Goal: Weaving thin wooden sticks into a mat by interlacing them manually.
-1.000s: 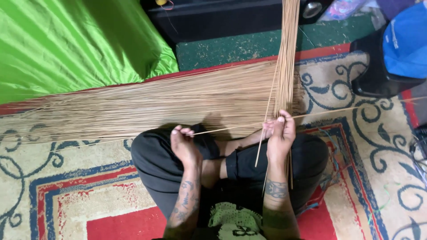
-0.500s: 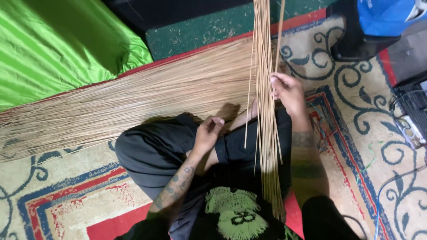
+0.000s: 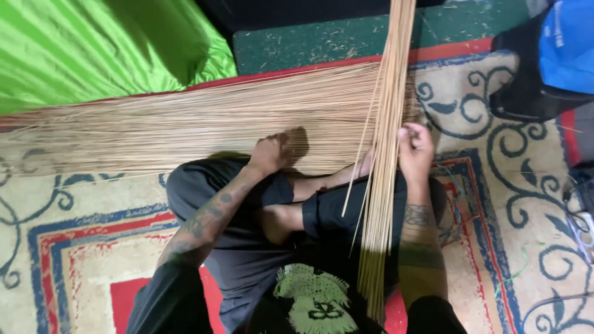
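Observation:
I sit cross-legged on a patterned carpet (image 3: 74,260). My right hand (image 3: 414,151) grips an upright bundle of thin tan sticks (image 3: 387,142) that runs from the top edge down over my lap. My left hand (image 3: 269,151) reaches forward and rests, fingers curled, on the near edge of a wide pile of the same sticks (image 3: 204,124) lying flat across the carpet in front of my knees. A few loose sticks slant off the bundle toward my shin.
A bright green cloth (image 3: 93,49) covers the far left. A dark green mat (image 3: 322,40) lies behind the pile. A blue and black bag (image 3: 557,55) stands at the far right, with cables (image 3: 575,216) on the carpet near the right edge.
My left hand has moved from my knee forward onto the flat pile. The upright bundle in my right hand has shifted rightward in view as my head turned.

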